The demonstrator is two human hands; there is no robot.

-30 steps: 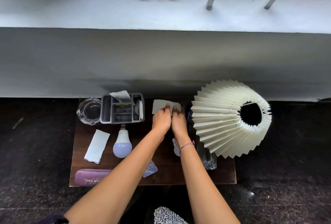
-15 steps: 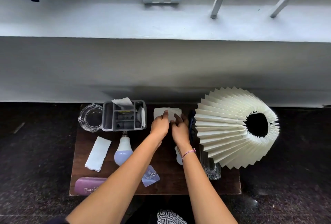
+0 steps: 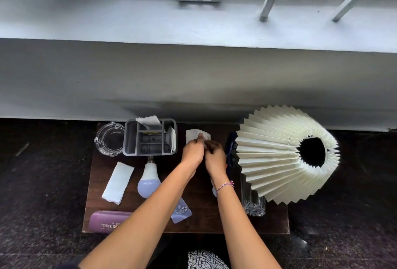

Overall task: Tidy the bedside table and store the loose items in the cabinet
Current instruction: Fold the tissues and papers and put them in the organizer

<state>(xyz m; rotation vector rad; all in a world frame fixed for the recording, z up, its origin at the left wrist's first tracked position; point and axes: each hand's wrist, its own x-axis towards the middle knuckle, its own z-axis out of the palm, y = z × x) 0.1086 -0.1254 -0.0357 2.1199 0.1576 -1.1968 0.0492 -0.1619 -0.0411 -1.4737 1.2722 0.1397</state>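
Watching from beside the dark brown wooden counter (image 3: 204,223), I would say the step in hand is folding up one loose piece before it is stored. The left grip (image 3: 192,151) and the right grip (image 3: 216,158) sit side by side, touching, toward the counter's far edge. Both are clamped on the small white square of tissue paper (image 3: 193,134). The left grip pinches it with one fingertip laid on top, and the right grip's curled fingers nip its nearer corner. The tissue paper reaches just beyond both grips; whether it lies flat or is lifted I cannot tell.

Left of the left grip stands the grey plastic compartment tray (image 3: 129,139), with other white papers tucked into it, and beyond that the clear glass ashtray (image 3: 110,138). Nearer than the left grip lie the white and lilac light bulb (image 3: 148,180), the folded white napkin (image 3: 118,182) and the purple spectacle case (image 3: 107,222). Just right of the right grip leans the cream pleated paper lampshade (image 3: 270,157).

The next move, I judge, calls for finishing the fold, then carrying the paper leftward to the tray in a light pinch. The cabinet is out of sight.
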